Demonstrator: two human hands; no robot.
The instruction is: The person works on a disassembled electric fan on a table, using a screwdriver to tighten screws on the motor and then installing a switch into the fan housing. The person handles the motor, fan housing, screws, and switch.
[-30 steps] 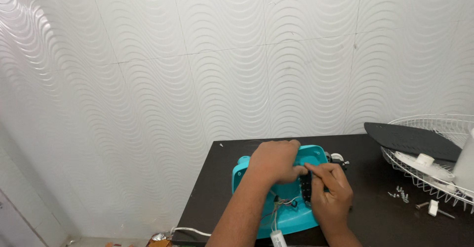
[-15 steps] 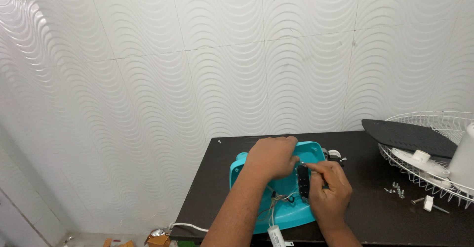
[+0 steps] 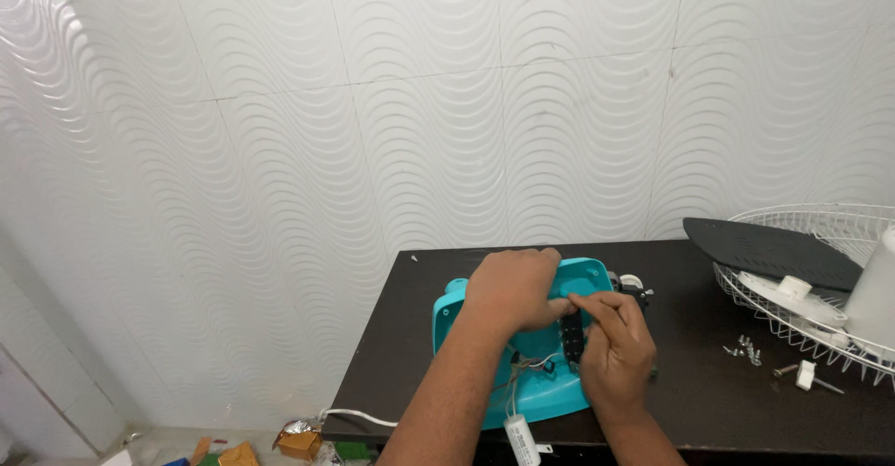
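A turquoise plastic fan base [image 3: 462,309] lies open side up on a dark table [image 3: 699,373]. My left hand [image 3: 511,287] presses down on its upper part, fingers curled over the inside. My right hand [image 3: 615,340] pinches something small at the black switch block [image 3: 571,340] inside the housing; the thing held is too small to make out. Thin wires [image 3: 524,365] run across the inside of the base. A white cylindrical capacitor [image 3: 522,438] hangs over the table's front edge.
A white wire fan guard [image 3: 820,242] with a dark fan blade [image 3: 769,252] and white motor parts sits at the right. Loose screws [image 3: 746,347] and a small white part [image 3: 804,374] lie on the table. A white cable [image 3: 359,417] drops to the cluttered floor.
The view has shifted slightly, so the table sits a little higher in the picture. Both hands stay on the base, the right fingers still working at the switch block.
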